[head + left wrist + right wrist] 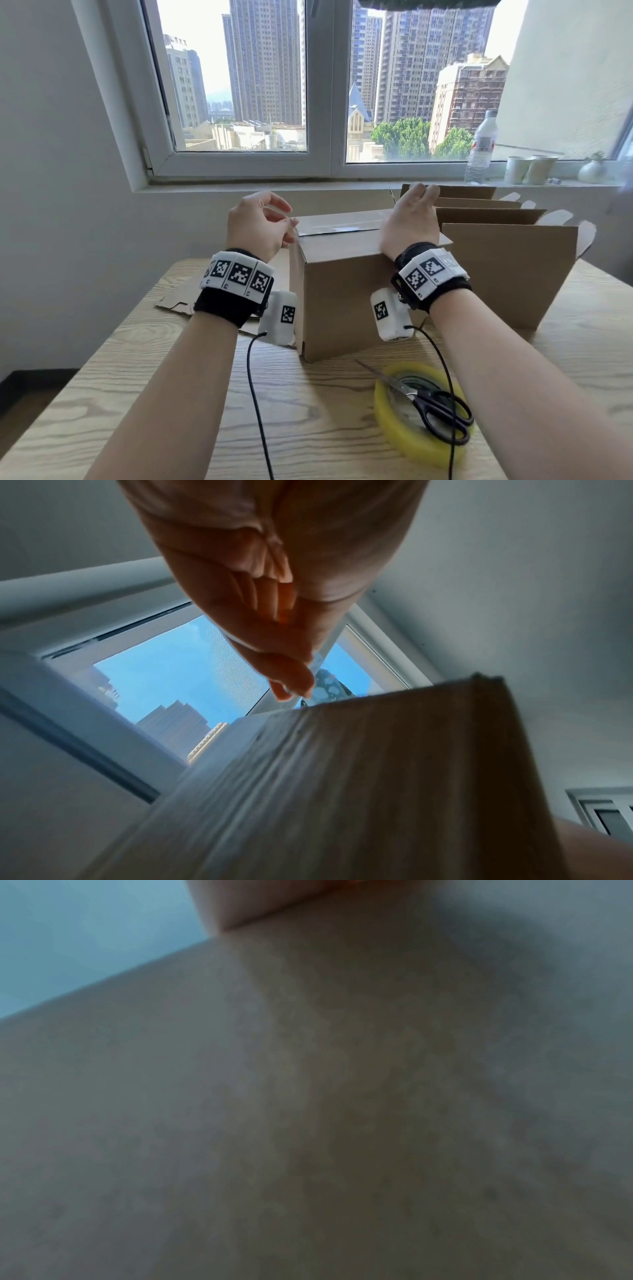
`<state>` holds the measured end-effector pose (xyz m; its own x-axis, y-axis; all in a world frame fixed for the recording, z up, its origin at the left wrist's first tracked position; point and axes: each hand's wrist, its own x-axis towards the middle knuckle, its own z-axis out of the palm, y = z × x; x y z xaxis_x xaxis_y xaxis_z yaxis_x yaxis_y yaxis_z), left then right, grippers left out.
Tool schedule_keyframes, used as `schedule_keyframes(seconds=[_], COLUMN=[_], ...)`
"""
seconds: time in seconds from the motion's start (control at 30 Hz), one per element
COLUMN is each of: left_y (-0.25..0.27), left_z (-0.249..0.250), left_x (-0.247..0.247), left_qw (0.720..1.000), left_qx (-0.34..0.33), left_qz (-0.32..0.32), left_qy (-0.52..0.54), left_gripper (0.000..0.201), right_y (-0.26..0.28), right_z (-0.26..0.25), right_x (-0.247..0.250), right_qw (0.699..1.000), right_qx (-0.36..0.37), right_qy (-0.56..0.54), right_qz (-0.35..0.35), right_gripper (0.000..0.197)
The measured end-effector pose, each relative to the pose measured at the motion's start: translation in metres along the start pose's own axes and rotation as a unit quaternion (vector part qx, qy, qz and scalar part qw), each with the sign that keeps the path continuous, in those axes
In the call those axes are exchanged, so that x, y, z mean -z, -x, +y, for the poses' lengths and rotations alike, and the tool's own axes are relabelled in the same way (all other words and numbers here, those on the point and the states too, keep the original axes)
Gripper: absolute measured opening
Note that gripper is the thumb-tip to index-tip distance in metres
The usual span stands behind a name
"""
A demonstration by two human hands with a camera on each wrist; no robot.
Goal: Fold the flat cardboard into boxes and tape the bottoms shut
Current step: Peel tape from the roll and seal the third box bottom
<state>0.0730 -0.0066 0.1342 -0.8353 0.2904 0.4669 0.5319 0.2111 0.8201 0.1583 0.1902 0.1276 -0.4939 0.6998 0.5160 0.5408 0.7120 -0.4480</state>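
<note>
Head view: a cardboard box (346,294) is stood on the wooden table (171,394), its taped face turned up. The end of the clear tape strip (342,228) is pinched between thumb and fingers of the left hand (255,226) at the box's top left edge. The right hand (409,222) is laid palm down on the box top, fingers stretched forward. Scissors (435,411) are laid across a yellow tape roll (383,404) nearby.

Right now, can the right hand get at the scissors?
Probably yes: scissors lie uncovered on the tape roll beside the right forearm, only a cable crossing them. The right hand must leave the box top first.
</note>
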Motion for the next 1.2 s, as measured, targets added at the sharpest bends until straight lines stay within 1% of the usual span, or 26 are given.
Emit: schedule_keyframes(seconds=[0.13, 0.33, 0.5, 0.7, 0.83, 0.9, 0.97, 1.1, 1.2], left_y=[0.001, 0.003, 0.008, 0.011, 0.012, 0.011, 0.011, 0.014, 0.019], left_z=[-0.011, -0.012, -0.014, -0.017, -0.026, -0.033, -0.039, -0.047, -0.047], left_x=[-0.002, -0.006, -0.009, -0.013, -0.017, -0.021, -0.024, -0.030, -0.033], left_qw=[0.999, 0.998, 0.999, 0.998, 0.996, 0.992, 0.989, 0.991, 0.990], left_qx=[0.024, 0.018, -0.010, -0.016, -0.043, -0.074, -0.091, -0.095, -0.102], left_qz=[-0.003, 0.013, 0.039, 0.059, 0.077, 0.076, 0.068, 0.061, 0.052], left_qy=[0.046, 0.060, 0.035, 0.032, -0.009, -0.065, -0.093, -0.067, -0.077], left_gripper=[0.014, 0.018, 0.017, 0.018, 0.014, 0.013, 0.012, 0.022, 0.027], right_y=[0.000, 0.000, -0.001, -0.001, -0.001, -0.001, -0.001, -0.001, -0.001], right_z=[-0.001, -0.001, -0.002, -0.002, -0.001, -0.001, -0.002, -0.002, -0.001], right_x=[-0.001, 0.000, 0.000, 0.000, -0.001, 0.000, 0.000, -0.001, -0.001], right_qw=[1.000, 1.000, 1.000, 1.000, 1.000, 1.000, 1.000, 1.000, 1.000], right_qx=[-0.004, -0.006, -0.008, -0.010, -0.005, -0.007, -0.009, -0.007, -0.006], right_qy=[0.005, 0.005, 0.004, 0.007, 0.004, 0.003, 0.003, 0.003, 0.002], right_qz=[-0.002, -0.007, -0.006, -0.002, 0.000, 0.000, -0.001, 0.002, 0.003], right_gripper=[0.052, 0.055, 0.056, 0.055, 0.053, 0.052, 0.053, 0.053, 0.053])
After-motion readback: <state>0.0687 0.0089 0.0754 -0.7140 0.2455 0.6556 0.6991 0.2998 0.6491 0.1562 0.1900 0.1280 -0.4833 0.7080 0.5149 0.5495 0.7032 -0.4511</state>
